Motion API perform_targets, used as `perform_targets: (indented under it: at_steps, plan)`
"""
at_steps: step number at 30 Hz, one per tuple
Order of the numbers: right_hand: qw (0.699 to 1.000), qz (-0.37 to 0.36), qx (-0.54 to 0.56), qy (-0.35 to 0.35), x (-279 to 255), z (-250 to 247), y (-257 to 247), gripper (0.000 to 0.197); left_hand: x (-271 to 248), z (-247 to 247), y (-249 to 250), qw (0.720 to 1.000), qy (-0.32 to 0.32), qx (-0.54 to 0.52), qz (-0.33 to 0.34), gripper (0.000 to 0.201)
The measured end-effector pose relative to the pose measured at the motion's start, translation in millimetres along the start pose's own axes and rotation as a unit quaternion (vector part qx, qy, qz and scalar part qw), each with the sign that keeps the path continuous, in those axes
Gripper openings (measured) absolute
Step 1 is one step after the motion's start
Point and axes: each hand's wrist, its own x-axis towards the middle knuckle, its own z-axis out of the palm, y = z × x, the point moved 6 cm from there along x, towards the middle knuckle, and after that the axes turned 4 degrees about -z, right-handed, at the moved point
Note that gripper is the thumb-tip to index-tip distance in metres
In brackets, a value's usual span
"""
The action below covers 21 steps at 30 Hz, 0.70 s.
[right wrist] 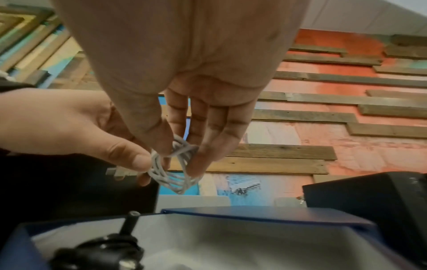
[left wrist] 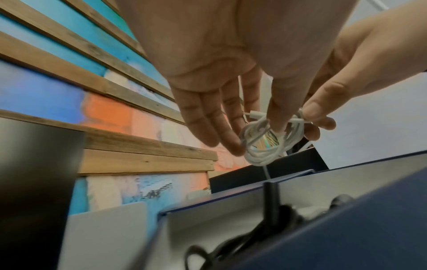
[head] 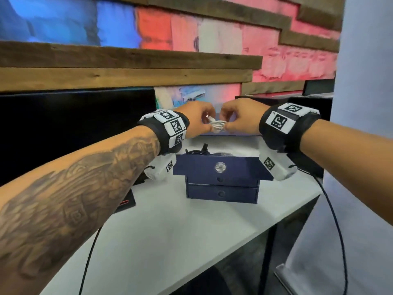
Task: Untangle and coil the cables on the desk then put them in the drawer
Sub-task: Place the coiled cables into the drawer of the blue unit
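Observation:
A small white coiled cable hangs in the air between both hands, over the open top drawer of a dark blue drawer box. My left hand pinches the coil's left side between thumb and finger, seen also in the right wrist view as the left hand on the white coil. My right hand pinches the right side. A loose end of the white cable dangles toward the drawer. A coiled black cable lies inside the drawer at its left end.
The drawer box has two closed lower drawers and stands on a white desk. A black monitor is at the left, a black box at the right. Black cords hang off the desk edges.

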Motion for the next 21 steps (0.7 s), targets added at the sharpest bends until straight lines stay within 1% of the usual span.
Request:
perform_targets:
  at_steps: [3,6,9,12,15,17,19,21]
  plan:
    - [1.0,0.0,-0.004,-0.016,-15.6,-0.7,23.3,0.013,15.7,21.7,27.0,0.999,-0.029,0.019,0.021,0.028]
    - [0.999,0.008,-0.015,-0.03,-28.8,-1.2,40.0,0.015,28.1,43.1,51.4,0.996,-0.076,0.038,0.041,0.032]
    - [0.997,0.023,-0.034,-0.059,-35.3,2.6,48.2,0.012,36.0,58.3,64.4,0.992,-0.115,0.033,0.051,0.036]
    - [0.992,0.05,-0.056,-0.098,-38.9,13.7,53.6,0.011,38.5,72.7,70.4,0.987,-0.147,0.04,0.045,0.034]
    - [0.987,0.059,-0.066,-0.133,-39.3,25.1,52.3,0.013,36.7,82.3,71.6,0.983,-0.171,0.061,0.033,0.029]
    - [0.987,0.065,-0.066,-0.135,-38.8,26.1,50.6,0.015,35.0,84.8,68.4,0.979,-0.185,0.082,0.014,0.028]
    - [0.986,0.078,-0.058,-0.138,-39.7,24.9,50.3,0.012,34.4,85.0,64.9,0.976,-0.197,0.09,-0.003,0.027]
    - [0.984,0.092,-0.05,-0.148,-41.9,24.4,50.4,0.011,32.9,85.7,63.4,0.973,-0.213,0.092,-0.017,0.019]
